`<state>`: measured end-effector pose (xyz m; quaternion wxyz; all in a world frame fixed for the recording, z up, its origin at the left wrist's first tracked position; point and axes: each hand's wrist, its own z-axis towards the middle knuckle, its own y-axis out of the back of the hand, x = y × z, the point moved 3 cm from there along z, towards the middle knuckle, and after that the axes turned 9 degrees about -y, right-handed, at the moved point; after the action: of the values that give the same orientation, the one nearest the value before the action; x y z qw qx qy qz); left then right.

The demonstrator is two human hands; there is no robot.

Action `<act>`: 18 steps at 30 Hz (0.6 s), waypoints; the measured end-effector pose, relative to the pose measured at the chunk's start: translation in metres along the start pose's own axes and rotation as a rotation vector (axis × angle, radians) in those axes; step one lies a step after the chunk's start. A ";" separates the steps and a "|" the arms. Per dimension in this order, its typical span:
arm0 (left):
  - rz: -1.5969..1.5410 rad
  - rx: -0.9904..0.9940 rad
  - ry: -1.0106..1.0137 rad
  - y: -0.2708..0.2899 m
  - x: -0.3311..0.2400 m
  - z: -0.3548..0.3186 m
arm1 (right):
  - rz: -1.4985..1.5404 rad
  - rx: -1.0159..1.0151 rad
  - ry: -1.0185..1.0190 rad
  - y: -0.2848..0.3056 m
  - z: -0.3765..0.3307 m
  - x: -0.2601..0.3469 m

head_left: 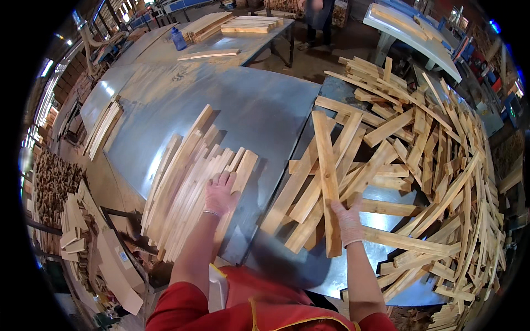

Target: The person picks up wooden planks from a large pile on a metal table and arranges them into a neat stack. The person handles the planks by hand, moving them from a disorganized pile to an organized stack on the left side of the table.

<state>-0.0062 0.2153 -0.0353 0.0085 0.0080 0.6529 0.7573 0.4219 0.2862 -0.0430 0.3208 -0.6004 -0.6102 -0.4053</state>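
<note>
1. As we look down through the head camera, our left hand lies open and flat, fingers spread, on top of a neat row of pale, thin wooden slats laid side by side on the grey sheet-metal bench.
2. Our right hand, in a thin light glove, is closed around the lower part of a long pale wooden strip; the strip runs almost straight up the picture, its near end below the hand.
3. That strip lies across a loose cluster of similar slats fanned out diagonally on the bench, just right of the neat row and apart from it.
4. To the right, a big jumbled heap of pale wooden offcuts covers the bench and spills toward its rim; the held strip touches the heap's left fringe.
5. We wear red sleeves and a red apron at the lower edge.
6. At the far left of the bench lies a small bundle of thin slats, well apart from our hands.
7. Further back, a blue plastic bottle stands near stacked light wooden boards, with a single flat board just in front.
8. Below the bench on the left, stacks of short wood pieces sit beside a dark pile of small scraps.
9. At the top, a person in dark clothing stands beyond the far bench.
</note>
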 end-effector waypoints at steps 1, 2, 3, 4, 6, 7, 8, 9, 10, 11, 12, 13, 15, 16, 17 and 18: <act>-0.009 -0.014 -0.017 -0.002 0.011 -0.005 | -0.108 -0.003 0.019 -0.011 -0.005 0.001; -0.050 -0.018 -0.076 0.003 0.011 -0.005 | -0.215 -0.023 0.033 -0.019 -0.010 0.002; -0.060 -0.007 -0.054 0.016 0.001 -0.006 | -0.320 -0.054 0.049 -0.024 -0.013 0.004; -0.068 0.008 -0.034 0.034 -0.016 -0.014 | -0.336 -0.131 0.100 -0.028 -0.012 0.000; -0.063 -0.014 0.076 0.033 -0.023 -0.070 | -0.255 -0.087 0.025 -0.039 -0.032 0.010; -0.040 0.013 0.075 0.036 -0.025 -0.093 | -0.206 -0.080 -0.007 -0.040 -0.036 0.015; -0.014 0.038 0.075 0.042 -0.025 -0.114 | -0.202 -0.107 0.028 -0.037 -0.035 0.015; -0.012 0.060 0.020 0.042 -0.025 -0.138 | -0.198 -0.125 0.064 -0.037 -0.034 0.015; -0.013 0.094 -0.021 0.039 -0.028 -0.167 | -0.159 -0.092 0.127 -0.041 -0.042 0.020; -0.022 0.137 -0.067 0.036 -0.028 -0.190 | -0.124 -0.066 0.181 -0.045 -0.055 0.023; -0.047 0.140 -0.086 0.035 -0.019 -0.200 | -0.198 -0.079 0.202 -0.053 -0.069 0.023; -0.072 0.142 -0.104 0.032 -0.007 -0.204 | -0.272 -0.093 0.225 -0.060 -0.084 0.024; -0.093 0.132 -0.094 0.036 0.008 -0.209 | -0.334 -0.066 0.254 -0.080 -0.119 0.027; -0.088 0.120 -0.058 0.043 0.007 -0.207 | -0.325 -0.020 0.261 -0.100 -0.145 0.025; -0.088 0.114 -0.032 0.046 0.005 -0.207 | -0.316 0.018 0.259 -0.119 -0.168 0.017; -0.108 0.078 0.055 0.036 0.008 -0.208 | -0.328 0.047 0.198 -0.136 -0.181 0.001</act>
<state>-0.0192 0.0045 -0.0301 0.0314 -0.0477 0.6815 0.7296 0.2698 0.1347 0.0275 0.3228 -0.4424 -0.6746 -0.4950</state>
